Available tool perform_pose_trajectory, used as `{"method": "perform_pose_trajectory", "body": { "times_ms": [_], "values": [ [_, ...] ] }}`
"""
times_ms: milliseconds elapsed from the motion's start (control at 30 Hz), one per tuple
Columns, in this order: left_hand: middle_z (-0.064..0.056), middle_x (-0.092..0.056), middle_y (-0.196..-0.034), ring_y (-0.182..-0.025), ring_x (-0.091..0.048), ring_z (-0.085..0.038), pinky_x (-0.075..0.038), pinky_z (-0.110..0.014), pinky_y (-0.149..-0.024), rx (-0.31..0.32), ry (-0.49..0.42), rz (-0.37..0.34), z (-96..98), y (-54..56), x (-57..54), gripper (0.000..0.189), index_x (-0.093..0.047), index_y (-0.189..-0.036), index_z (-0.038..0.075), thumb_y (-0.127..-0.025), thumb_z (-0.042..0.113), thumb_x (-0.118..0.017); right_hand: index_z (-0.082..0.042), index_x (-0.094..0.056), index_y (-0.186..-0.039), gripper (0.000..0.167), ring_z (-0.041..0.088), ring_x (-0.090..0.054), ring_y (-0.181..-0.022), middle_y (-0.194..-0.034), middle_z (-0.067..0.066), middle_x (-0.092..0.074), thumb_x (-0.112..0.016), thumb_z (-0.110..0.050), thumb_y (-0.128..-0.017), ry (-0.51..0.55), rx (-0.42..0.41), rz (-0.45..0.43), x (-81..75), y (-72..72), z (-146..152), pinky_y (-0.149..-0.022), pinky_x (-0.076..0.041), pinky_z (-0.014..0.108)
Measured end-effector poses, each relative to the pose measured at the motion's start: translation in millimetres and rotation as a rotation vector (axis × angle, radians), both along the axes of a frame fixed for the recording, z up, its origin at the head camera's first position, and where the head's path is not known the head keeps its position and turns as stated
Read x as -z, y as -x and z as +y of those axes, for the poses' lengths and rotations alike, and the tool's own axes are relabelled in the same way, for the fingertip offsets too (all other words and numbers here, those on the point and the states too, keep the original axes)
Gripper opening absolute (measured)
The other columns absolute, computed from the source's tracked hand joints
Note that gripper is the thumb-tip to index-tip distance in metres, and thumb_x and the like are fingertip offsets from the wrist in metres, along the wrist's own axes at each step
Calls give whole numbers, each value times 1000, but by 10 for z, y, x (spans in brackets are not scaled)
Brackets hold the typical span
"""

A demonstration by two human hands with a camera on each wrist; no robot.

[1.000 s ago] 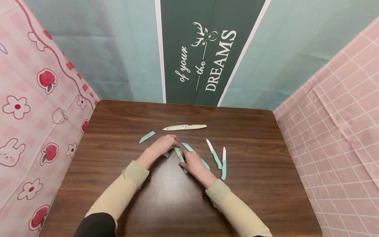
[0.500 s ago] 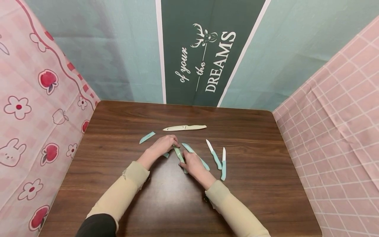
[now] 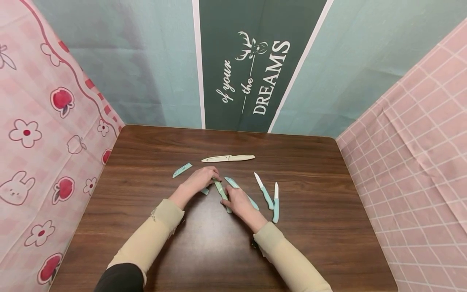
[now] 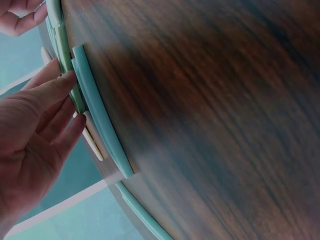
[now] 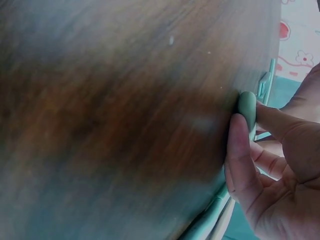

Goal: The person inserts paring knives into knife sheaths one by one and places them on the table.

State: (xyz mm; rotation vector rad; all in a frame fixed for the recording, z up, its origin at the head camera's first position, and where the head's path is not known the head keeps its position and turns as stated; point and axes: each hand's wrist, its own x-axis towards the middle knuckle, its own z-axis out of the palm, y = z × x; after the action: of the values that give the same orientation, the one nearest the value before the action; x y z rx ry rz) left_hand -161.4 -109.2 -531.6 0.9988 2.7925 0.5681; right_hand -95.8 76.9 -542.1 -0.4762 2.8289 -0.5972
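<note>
Spreading wide under everything, the brown worktop point(image 3: 310, 259) looks smooth enough for a nudged knife to slide or turn on it. Over its middle, the left-hand grip point(image 3: 201, 178) and the right-hand grip point(image 3: 238, 202) are both clamped on the green knife, one pinching its far end, the other its near end. Should either pinch pull crooked, the knife would probably twist free. At the far side, the cream knife point(image 3: 228, 158) lies clear of both hands and seems the least at risk. More exposed is the pale blue sheathed knife point(image 3: 232, 182), partly hidden beneath the right hand, which could drag it along. The green knife point(image 3: 219, 188) slants between the hands; how much blade is covered cannot be told, so a sudden parting might bare an edge near the left fingers. To the right, two blue-handled knives point(image 3: 269, 200) point(image 3: 276, 211) lie unsheathed, blades pointing far; a right elbow or wrist swinging outward could brush them. Smallest, one blue sheath point(image 3: 181, 170) sits at the left, while another sheath point(image 3: 205, 191), partly covered by the left hand, could easily be knocked aside.
</note>
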Motion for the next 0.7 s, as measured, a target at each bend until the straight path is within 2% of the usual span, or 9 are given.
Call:
{"method": "perform_pose_trajectory", "body": {
  "times_ms": [133,300,533,700],
  "values": [
    [-6,-70,-111,-104,-69,-22,-58,-34,-87,-2,11,21,-17,12,10,20,-79,-106,13,-88,5,-73,-11,-55,-86,29,12,-45,-60,-67,-3,-50,-79,-27,-86,9,-2,25,6,11,-12,-54,-37,24],
    [-7,-70,-114,-106,-69,-22,-58,-34,-88,-8,8,14,-33,18,35,21,-79,-108,13,-90,6,-71,-11,-54,-85,29,12,-45,-59,-66,-3,-50,-80,-25,-85,14,-18,52,9,12,-26,-54,-37,25],
    [-7,-69,-119,-109,-69,-23,-57,-36,-90,-35,-36,-2,-45,-2,66,22,-76,-111,13,-92,5,-69,-11,-53,-84,29,12,-45,-57,-65,-4,-49,-79,-26,-86,9,-27,58,23,18,-31,-52,-35,23],
    [-7,-68,-120,-110,-68,-24,-57,-38,-89,-52,-86,18,-100,-32,19,25,-75,-113,12,-92,-1,-67,-12,-54,-84,29,12,-45,-58,-65,-4,-48,-78,-28,-86,3,-12,48,12,31,-22,-52,-35,24]
  ]
}}
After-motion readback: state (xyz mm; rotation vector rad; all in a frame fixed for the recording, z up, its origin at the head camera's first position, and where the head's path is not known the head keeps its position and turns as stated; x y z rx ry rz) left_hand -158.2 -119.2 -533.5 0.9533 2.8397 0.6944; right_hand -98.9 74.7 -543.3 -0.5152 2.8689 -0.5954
